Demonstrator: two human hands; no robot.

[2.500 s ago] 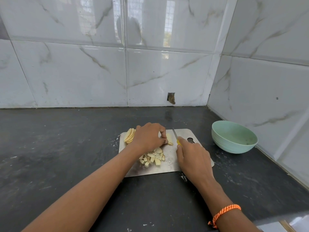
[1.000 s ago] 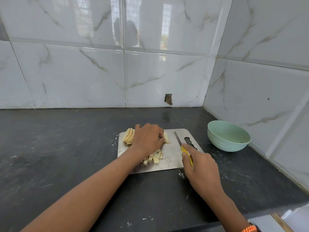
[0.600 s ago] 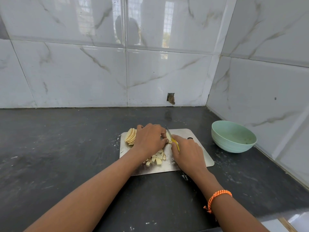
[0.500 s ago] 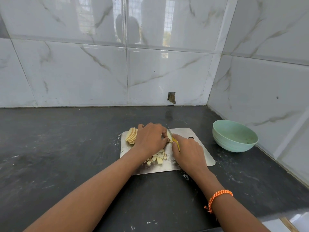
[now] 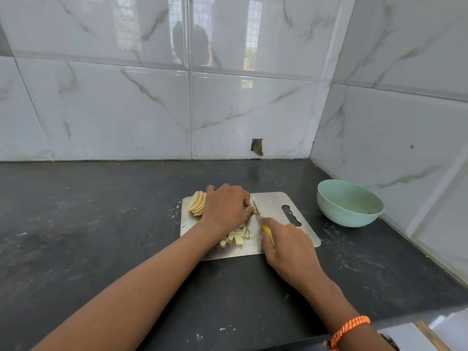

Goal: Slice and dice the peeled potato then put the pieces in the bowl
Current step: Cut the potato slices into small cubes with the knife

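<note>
The left hand is laid on the metal cutting board, knuckles up, and its fingers are curled down onto a bit of potato that is mostly hidden under them. The right hand is placed at the near edge of the board, and its fingers are wrapped around the yellow handle of a knife. The blade is pointed away, right beside the left fingertips. A stack of potato slices is seen at the board's far left corner. A small pile of diced pieces is seen near the board's front edge. A green bowl is set well to the right of the board. The board is laid on a dark tabletop, and white marble tiles are seen behind it.
</note>
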